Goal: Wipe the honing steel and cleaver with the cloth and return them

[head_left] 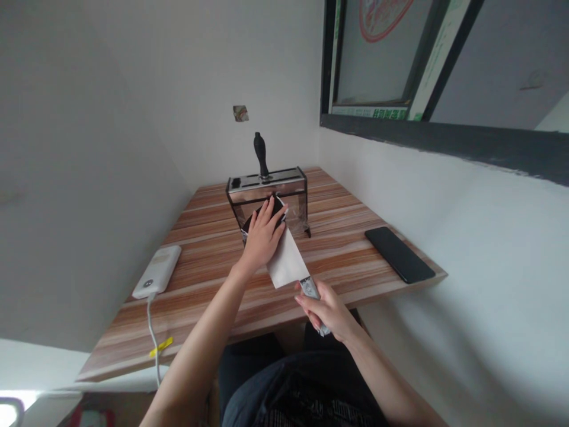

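Observation:
My right hand (pixel 326 308) is wrapped round the patterned grey handle of a cleaver (pixel 288 262). Its broad pale blade points away from me above the table. My left hand (pixel 262 237) lies flat with fingers spread on a black, cloth-like piece (pixel 252 222) at the far end of the blade, which it partly hides. I cannot make out exactly what the black piece is. Just behind stands a knife block (pixel 291 198) with clear sides and a slotted metallic top. A black knife handle (pixel 260 153) sticks up from it.
A black phone (pixel 399 255) lies by the table's right edge. At the left is a white power bank (pixel 157 271) with a white cable (pixel 151 323) hanging over the front edge, beside a yellow strip (pixel 161 347). Walls border the wood-patterned table (pixel 208 261); a dark-framed window (pixel 377 115) is at right.

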`<move>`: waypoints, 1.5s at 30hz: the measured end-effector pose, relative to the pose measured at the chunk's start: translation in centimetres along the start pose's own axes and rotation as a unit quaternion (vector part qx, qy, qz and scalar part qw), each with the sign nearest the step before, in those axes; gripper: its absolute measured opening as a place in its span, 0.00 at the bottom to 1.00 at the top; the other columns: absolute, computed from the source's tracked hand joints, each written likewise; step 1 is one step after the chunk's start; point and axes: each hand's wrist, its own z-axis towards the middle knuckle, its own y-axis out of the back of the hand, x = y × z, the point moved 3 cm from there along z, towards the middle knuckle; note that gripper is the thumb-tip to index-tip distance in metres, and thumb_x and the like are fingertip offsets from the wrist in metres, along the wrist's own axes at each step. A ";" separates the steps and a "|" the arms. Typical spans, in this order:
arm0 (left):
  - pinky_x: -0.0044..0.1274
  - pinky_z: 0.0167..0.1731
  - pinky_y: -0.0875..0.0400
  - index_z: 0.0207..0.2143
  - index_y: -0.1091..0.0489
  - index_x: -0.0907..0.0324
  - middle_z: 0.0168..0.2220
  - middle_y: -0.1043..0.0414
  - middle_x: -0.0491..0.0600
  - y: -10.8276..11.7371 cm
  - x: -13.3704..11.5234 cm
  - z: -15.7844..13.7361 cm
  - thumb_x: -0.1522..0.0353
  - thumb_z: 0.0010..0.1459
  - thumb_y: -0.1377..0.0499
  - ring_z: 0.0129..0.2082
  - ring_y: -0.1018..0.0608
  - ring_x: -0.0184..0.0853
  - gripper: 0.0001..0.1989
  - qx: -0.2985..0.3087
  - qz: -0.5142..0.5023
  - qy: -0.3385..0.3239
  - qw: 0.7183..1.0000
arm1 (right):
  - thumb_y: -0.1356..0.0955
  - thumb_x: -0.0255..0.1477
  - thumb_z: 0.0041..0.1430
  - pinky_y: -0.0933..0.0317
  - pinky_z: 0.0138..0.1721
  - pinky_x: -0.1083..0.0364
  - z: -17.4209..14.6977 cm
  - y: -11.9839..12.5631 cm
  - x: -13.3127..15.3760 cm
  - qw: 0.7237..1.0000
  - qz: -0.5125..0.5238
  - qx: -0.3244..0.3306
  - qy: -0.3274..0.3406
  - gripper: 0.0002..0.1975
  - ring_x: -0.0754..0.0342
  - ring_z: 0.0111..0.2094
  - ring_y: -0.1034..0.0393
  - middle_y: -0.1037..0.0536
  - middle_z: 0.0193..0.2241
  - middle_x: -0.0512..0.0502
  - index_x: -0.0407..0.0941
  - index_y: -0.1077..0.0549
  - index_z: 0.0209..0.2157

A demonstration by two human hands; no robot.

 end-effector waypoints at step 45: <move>0.41 0.62 0.57 0.64 0.53 0.50 0.68 0.61 0.47 -1.1 -7.1 -8.7 0.68 0.64 0.53 0.67 0.58 0.40 0.26 0.096 0.013 -0.119 0.988 | 0.35 0.28 0.49 0.52 0.08 0.66 0.3 0.0 -0.4 0.999 0.002 -0.051 0.008 0.06 0.66 0.08 0.49 0.36 0.11 0.62 0.45 0.40 0.28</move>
